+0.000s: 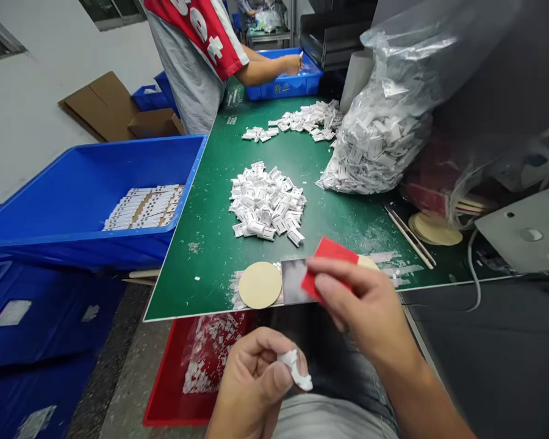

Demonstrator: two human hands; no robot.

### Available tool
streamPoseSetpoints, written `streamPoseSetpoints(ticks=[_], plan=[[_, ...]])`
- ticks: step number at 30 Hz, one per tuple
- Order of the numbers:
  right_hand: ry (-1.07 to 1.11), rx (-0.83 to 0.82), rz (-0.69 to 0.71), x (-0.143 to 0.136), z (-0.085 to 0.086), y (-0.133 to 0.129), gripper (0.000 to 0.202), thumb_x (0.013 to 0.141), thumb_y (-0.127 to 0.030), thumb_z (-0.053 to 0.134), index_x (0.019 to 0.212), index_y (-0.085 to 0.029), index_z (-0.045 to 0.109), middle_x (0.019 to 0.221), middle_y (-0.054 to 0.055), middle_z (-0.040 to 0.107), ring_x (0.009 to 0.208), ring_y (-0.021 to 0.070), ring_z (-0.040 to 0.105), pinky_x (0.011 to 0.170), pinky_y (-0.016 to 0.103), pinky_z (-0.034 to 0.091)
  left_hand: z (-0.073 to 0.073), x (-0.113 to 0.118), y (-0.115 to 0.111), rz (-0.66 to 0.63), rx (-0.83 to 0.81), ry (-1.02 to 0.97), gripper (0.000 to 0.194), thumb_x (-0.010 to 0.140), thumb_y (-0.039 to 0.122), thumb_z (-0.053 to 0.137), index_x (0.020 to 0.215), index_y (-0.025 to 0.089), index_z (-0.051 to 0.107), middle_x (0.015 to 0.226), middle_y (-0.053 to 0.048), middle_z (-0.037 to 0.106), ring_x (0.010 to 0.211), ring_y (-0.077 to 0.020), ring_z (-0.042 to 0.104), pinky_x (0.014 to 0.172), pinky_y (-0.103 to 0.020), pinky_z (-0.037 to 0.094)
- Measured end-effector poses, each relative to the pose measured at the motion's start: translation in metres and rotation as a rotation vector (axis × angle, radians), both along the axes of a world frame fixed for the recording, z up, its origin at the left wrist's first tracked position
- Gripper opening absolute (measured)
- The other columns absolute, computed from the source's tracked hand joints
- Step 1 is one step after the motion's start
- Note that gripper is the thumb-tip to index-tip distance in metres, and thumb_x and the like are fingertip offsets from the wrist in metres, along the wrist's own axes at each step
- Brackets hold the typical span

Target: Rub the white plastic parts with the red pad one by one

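Just below the table's front edge, my left hand (260, 381) pinches a small white plastic part (296, 370) with a curved notch. My right hand (361, 299) grips a red sheet (332, 253), perhaps sandpaper, between thumb and fingers above the table edge; its near corner is blurred. Under it lies a grey rectangular plate (295, 281), partly covered by the hand. Left of that plate sits a round tan disc (260, 285). Another tan disc (368, 262) shows partly behind my right hand. A heap of white plastic parts (268, 201) lies farther back on the green tabletop (201, 244).
A large clear bag of white parts (379, 146) stands at right, near two thin sticks (409, 236) and stacked tan discs (434, 228). Blue bins (86, 244) line the left. A red bin (165, 390) sits below. Another person's hand (293, 64) reaches into a blue tray (281, 88).
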State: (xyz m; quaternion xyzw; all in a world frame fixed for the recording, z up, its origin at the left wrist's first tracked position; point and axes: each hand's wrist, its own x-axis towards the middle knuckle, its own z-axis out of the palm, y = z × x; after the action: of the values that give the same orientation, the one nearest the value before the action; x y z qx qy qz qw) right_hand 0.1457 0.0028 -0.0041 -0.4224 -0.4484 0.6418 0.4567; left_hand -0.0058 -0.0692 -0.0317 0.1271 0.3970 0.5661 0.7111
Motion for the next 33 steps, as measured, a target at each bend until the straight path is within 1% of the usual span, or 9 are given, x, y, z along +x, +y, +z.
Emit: streamPoseSetpoints(ticks=[2, 4, 7, 17, 20, 25, 28, 32, 33], plan=[[-0.009, 0.037, 0.086, -0.001, -0.001, -0.002, 0.016, 0.083, -0.027, 0.084, 0.098, -0.032, 0.088, 0.068, -0.003, 0.080, 0.057, 0.0109, 0.066, 0.055, 0.018, 0.053, -0.001, -0.001, -0.002, -0.021, 0.018, 0.021, 0.029, 0.062, 0.035, 0.099, 0.076, 0.019, 0.078, 0.064, -0.003, 0.076, 0.057, -0.0105, 0.066, 0.057, -0.018, 0.048], [-0.115, 0.080, -0.067, -0.002, -0.002, -0.004, 0.015, 0.085, -0.025, 0.082, 0.097, -0.031, 0.088, 0.083, -0.001, 0.085, 0.073, 0.0147, 0.073, 0.069, 0.021, 0.057, -0.002, -0.004, -0.002, -0.033, 0.077, 0.026, 0.026, 0.066, 0.034, 0.097, 0.077, 0.019, 0.078, 0.065, -0.003, 0.075, 0.058, -0.0107, 0.066, 0.058, -0.018, 0.048], [-0.197, 0.064, -0.351, 0.000, -0.005, -0.009, 0.014, 0.091, -0.033, 0.077, 0.100, -0.030, 0.087, 0.077, 0.000, 0.081, 0.062, 0.0132, 0.065, 0.056, 0.021, 0.051, -0.001, -0.007, -0.002, 0.032, 0.142, 0.024, 0.022, 0.070, 0.033, 0.094, 0.078, 0.021, 0.077, 0.067, -0.001, 0.074, 0.063, -0.0101, 0.066, 0.061, -0.017, 0.049], [0.362, -0.220, 0.010, 0.007, 0.001, -0.043, 0.022, 0.085, -0.051, 0.082, 0.101, -0.036, 0.087, 0.049, -0.003, 0.059, 0.041, 0.0058, 0.032, 0.040, 0.017, 0.020, 0.010, 0.008, -0.007, 0.437, 0.070, 0.677, 0.031, 0.060, 0.026, 0.098, 0.087, 0.027, 0.082, 0.076, 0.001, 0.082, 0.067, -0.0128, 0.076, 0.068, -0.016, 0.060], [0.366, -0.132, 0.165, 0.007, 0.000, -0.037, 0.020, 0.086, -0.048, 0.081, 0.100, -0.034, 0.088, 0.051, -0.001, 0.064, 0.039, 0.0078, 0.041, 0.040, 0.020, 0.030, 0.015, 0.011, -0.008, 0.424, 0.227, 0.764, 0.018, 0.065, 0.027, 0.096, 0.078, 0.029, 0.084, 0.074, 0.002, 0.082, 0.067, -0.0137, 0.076, 0.068, -0.017, 0.061], [0.029, -0.031, -0.161, 0.002, -0.002, -0.024, 0.012, 0.081, -0.027, 0.088, 0.090, -0.035, 0.089, 0.059, -0.002, 0.073, 0.045, 0.0085, 0.051, 0.043, 0.018, 0.044, 0.010, 0.005, -0.010, 0.405, 0.415, 0.817, 0.017, 0.072, 0.016, 0.090, 0.080, 0.028, 0.083, 0.076, 0.001, 0.083, 0.074, -0.0184, 0.080, 0.073, -0.024, 0.065], [0.086, -0.056, -0.023, 0.000, 0.000, -0.024, 0.004, 0.078, -0.031, 0.090, 0.082, -0.033, 0.089, 0.056, -0.002, 0.072, 0.040, 0.0066, 0.046, 0.039, 0.017, 0.041, 0.006, 0.006, -0.011, 0.399, 0.443, 0.823, 0.019, 0.073, 0.014, 0.089, 0.083, 0.029, 0.083, 0.077, 0.002, 0.084, 0.073, -0.0179, 0.080, 0.072, -0.025, 0.065], [0.152, -0.137, -0.155, -0.001, -0.002, -0.025, 0.007, 0.084, -0.035, 0.086, 0.089, -0.032, 0.089, 0.052, -0.004, 0.066, 0.038, 0.0030, 0.041, 0.036, 0.012, 0.032, 0.005, 0.010, -0.011, 0.498, 0.436, 0.945, 0.017, 0.070, 0.016, 0.092, 0.080, 0.027, 0.083, 0.077, 0.002, 0.084, 0.074, -0.0184, 0.079, 0.075, -0.026, 0.064], [0.203, -0.182, -0.062, -0.001, -0.002, -0.024, 0.009, 0.082, -0.037, 0.087, 0.085, -0.029, 0.089, 0.052, -0.003, 0.066, 0.036, 0.0035, 0.040, 0.033, 0.013, 0.030, 0.006, 0.011, -0.012, 0.538, 0.449, 0.989, 0.018, 0.068, 0.016, 0.093, 0.079, 0.027, 0.083, 0.076, 0.002, 0.083, 0.073, -0.0187, 0.079, 0.074, -0.026, 0.064]])
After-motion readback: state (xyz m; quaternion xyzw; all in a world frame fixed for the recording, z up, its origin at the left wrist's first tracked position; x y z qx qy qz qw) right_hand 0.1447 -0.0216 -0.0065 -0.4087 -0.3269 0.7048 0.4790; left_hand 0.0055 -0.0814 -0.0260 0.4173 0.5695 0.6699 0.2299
